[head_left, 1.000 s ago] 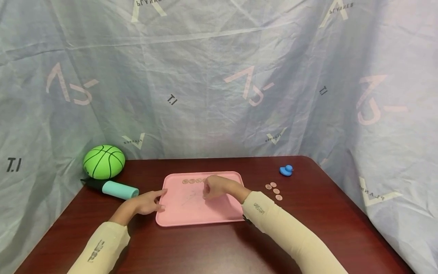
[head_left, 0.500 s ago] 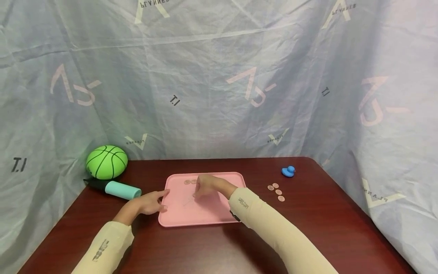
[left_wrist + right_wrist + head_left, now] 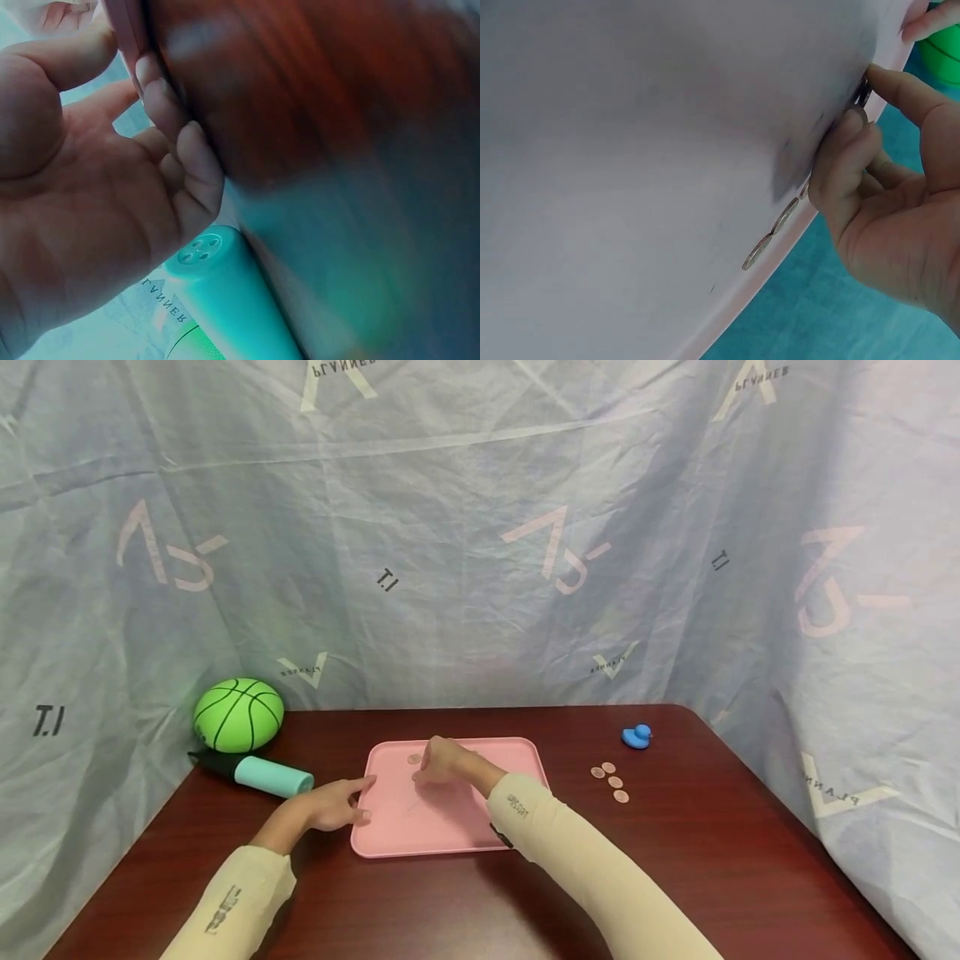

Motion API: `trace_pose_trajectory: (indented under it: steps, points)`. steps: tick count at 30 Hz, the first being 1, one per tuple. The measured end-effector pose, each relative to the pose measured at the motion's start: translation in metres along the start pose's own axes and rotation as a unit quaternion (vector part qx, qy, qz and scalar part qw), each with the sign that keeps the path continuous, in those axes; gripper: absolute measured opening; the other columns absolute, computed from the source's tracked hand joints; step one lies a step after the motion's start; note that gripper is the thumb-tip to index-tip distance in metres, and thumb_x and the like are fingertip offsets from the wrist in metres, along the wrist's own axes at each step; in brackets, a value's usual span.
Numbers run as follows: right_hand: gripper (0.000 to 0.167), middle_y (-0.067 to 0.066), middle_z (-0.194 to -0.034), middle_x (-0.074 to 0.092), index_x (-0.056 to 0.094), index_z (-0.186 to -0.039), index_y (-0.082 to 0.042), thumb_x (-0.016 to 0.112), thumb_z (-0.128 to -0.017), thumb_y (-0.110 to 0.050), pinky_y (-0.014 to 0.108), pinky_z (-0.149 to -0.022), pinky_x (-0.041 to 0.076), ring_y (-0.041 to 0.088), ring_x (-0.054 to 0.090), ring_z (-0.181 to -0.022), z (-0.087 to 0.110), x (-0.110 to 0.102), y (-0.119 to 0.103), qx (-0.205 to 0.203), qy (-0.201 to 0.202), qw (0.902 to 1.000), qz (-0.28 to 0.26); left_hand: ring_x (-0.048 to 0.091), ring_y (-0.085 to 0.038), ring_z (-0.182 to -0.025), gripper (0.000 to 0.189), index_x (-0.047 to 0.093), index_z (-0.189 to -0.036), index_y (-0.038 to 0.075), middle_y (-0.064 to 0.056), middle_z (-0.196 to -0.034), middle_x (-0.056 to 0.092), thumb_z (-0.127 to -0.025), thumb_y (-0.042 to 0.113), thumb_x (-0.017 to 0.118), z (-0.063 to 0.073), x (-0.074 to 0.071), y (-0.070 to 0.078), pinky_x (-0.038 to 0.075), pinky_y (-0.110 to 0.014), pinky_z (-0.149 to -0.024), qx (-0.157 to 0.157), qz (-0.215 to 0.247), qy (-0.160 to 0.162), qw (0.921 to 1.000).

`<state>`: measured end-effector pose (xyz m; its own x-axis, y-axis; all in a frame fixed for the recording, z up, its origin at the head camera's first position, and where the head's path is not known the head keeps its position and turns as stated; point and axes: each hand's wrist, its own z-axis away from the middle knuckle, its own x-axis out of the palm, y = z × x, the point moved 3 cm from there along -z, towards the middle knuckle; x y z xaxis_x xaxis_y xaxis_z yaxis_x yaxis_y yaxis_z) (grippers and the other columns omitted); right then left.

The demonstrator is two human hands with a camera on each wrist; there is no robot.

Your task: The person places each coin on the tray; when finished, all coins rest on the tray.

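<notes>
A pink tray (image 3: pixel 420 837) lies on the table, its left rim held by my left hand (image 3: pixel 332 805). The left wrist view shows the thumb on one side of that rim and curled fingers (image 3: pixel 193 161) at the other. Over the tray's far side, my right hand (image 3: pixel 446 762) pinches a coin (image 3: pixel 865 93) between thumb and fingers, close to the surface. One more coin (image 3: pixel 414 759) shows just left of it. Beyond the knuckles in the right wrist view, coins (image 3: pixel 784 216) lie in a row along the rim; the hand hides part of the row.
Several loose coins (image 3: pixel 615 782) lie on the table right of the tray, with a blue rubber duck (image 3: pixel 637 737) behind them. At the far left are a green basketball (image 3: pixel 239 716) and a turquoise cylinder (image 3: pixel 272 776) with a black tapered end, close to my left hand.
My right hand has moved left along the coin row, covering coins that showed on its left before. The left hand stays at the tray's rim. The head view has shifted slightly.
</notes>
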<state>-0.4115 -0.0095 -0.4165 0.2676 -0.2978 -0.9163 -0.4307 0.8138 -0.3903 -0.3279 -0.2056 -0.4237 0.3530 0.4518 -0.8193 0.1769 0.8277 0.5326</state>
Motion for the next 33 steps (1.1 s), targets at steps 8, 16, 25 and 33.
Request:
trace_pose_trajectory:
  steps: [8, 16, 25, 33]
  points:
    - [0.017, -0.003, -0.096, 0.075, 0.079, -0.079, -0.015, 0.079, -0.084, -0.031, 0.020, -0.074, 0.048, 0.008, 0.060, -0.082, -0.0018, 0.0009, 0.0013, 0.009, 0.021, 0.9997, 0.002, 0.050, -0.037, -0.123, 0.072, 0.039, -0.150, -0.001, -0.025, -0.137, 0.053, -0.089, 0.020, 0.073, -0.0008, 0.0013, -0.0010, 0.036, -0.056, -0.105, -0.004, -0.004, 0.004, 1.0000]
    - [0.017, -0.001, -0.054, 0.065, 0.073, -0.065, -0.008, 0.081, -0.080, -0.011, 0.019, -0.059, 0.049, 0.008, 0.058, -0.047, 0.0023, 0.0024, 0.0082, 0.041, 0.001, 0.9942, -0.100, 0.051, -0.036, -0.122, 0.072, 0.040, -0.150, 0.001, -0.023, -0.136, 0.053, -0.089, 0.021, 0.073, -0.0004, 0.0025, -0.0012, 0.036, -0.057, -0.105, -0.016, 0.005, 0.004, 0.9999]
    - [0.022, -0.004, -0.051, 0.062, 0.070, -0.067, -0.014, 0.080, -0.083, -0.026, 0.019, -0.049, 0.043, 0.005, 0.052, -0.043, -0.0006, 0.0013, 0.0047, 0.041, 0.029, 0.9957, -0.078, 0.052, -0.034, -0.120, 0.071, 0.040, -0.149, 0.000, -0.024, -0.136, 0.053, -0.089, 0.020, 0.072, 0.0002, 0.0013, -0.0026, 0.036, -0.057, -0.104, -0.008, 0.001, 0.005, 1.0000]
    - [0.024, 0.000, -0.052, 0.064, 0.068, -0.067, -0.011, 0.080, -0.084, -0.023, 0.023, -0.047, 0.050, 0.009, 0.061, -0.043, -0.0073, 0.0039, 0.0071, 0.059, 0.036, 0.9938, -0.087, 0.052, -0.034, -0.119, 0.071, 0.040, -0.149, 0.000, -0.023, -0.135, 0.054, -0.089, 0.020, 0.072, 0.0000, 0.0016, -0.0039, 0.037, -0.056, -0.104, -0.006, 0.002, 0.004, 1.0000]
